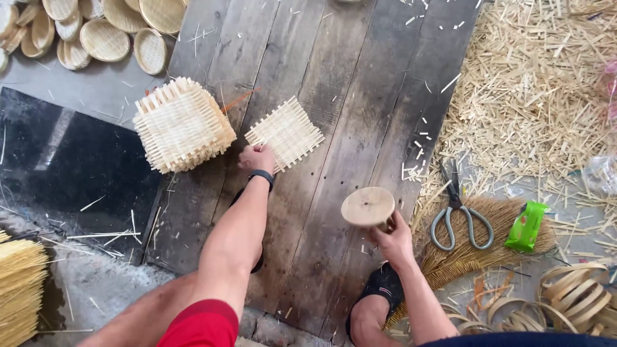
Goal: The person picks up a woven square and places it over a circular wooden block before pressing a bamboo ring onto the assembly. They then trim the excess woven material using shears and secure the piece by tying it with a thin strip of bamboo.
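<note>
My left hand (257, 157) reaches out over the dark wooden boards and grips the near corner of a single square woven bamboo mat (286, 132). A thick stack of the same woven mats (182, 124) lies just to its left. My right hand (393, 241) holds a round wooden block (367, 206) by its underside, flat face up, above the boards near my right foot. A black band sits on my left wrist.
Grey-handled scissors (457, 215) and a green packet (526, 226) lie on a straw brush at right. Loose bamboo offcuts (533, 90) pile up at top right. Bamboo hoops (575, 295) sit bottom right, finished round woven trays (106, 29) top left, bundled strips (19, 289) bottom left.
</note>
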